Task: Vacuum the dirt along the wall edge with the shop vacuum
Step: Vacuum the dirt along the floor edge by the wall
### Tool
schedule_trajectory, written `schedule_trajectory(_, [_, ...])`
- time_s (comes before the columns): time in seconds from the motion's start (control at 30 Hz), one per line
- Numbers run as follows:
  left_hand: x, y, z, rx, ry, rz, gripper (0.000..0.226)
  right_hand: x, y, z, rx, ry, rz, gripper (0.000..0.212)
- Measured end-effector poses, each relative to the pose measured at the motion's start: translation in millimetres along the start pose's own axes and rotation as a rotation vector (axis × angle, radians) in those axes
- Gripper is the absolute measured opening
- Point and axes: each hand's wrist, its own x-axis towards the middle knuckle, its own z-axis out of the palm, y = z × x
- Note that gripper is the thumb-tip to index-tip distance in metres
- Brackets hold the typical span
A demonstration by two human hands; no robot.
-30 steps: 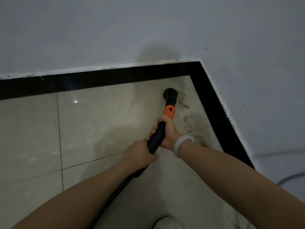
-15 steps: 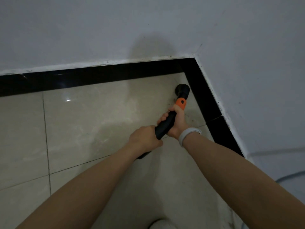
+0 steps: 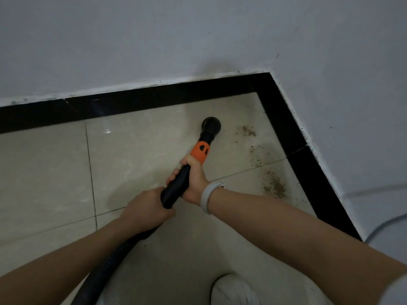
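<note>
A black vacuum wand with an orange collar [image 3: 199, 152] points down at the beige tile floor, its round nozzle [image 3: 211, 124] resting left of the dirt. Brown dirt [image 3: 274, 184] lies scattered along the black skirting of the right wall, with a smaller patch [image 3: 248, 130] nearer the corner. My right hand [image 3: 193, 179], with a white wristband, grips the wand just below the orange collar. My left hand [image 3: 146, 205] holds the wand's lower end where the ribbed black hose [image 3: 105, 269] joins it.
Two white walls meet in a corner at the upper right, edged by black skirting [image 3: 154, 102]. A white shoe [image 3: 233, 290] shows at the bottom. A thin cable [image 3: 387, 223] runs along the right wall.
The nozzle has pulled back left from the right skirting, uncovering the dirt patches beside it. Both hands keep their grip on the wand.
</note>
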Motion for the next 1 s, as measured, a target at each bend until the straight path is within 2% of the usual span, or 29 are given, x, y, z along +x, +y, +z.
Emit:
schedule_trajectory(0.13, [-5, 14, 9, -0.017, -0.022, 0.038, 0.018, -11, -6, -15, -0.013, 0.018, 0.002, 0.016])
schedule_trajectory(0.3, [8, 59, 31, -0.054, -0.104, 0.124, 0.021, -25, -36, -58, 0.065, 0.132, -0.05, 0.022])
schedule_trajectory(0.43, [28, 94, 43, 0.005, -0.161, 0.183, 0.03, -29, -62, -90, 0.133, 0.213, -0.122, 0.025])
schedule_trajectory(0.6, [50, 119, 41, 0.024, -0.175, 0.226, 0.037, -23, -86, -103, 0.186, 0.222, -0.188, 0.024])
schedule_trajectory(0.8, [50, 91, 12, 0.039, -0.06, 0.171, 0.03, -5, -83, -65, 0.173, 0.134, -0.158, 0.024])
schedule_trajectory(0.93, [34, 47, -1, -0.029, -0.019, 0.083, 0.018, 5, -53, -26, 0.092, 0.051, -0.088, 0.021])
schedule_trajectory(1.0, [24, 28, -5, -0.049, -0.013, 0.028, 0.02, 8, -36, -10, 0.044, 0.017, -0.042, 0.018])
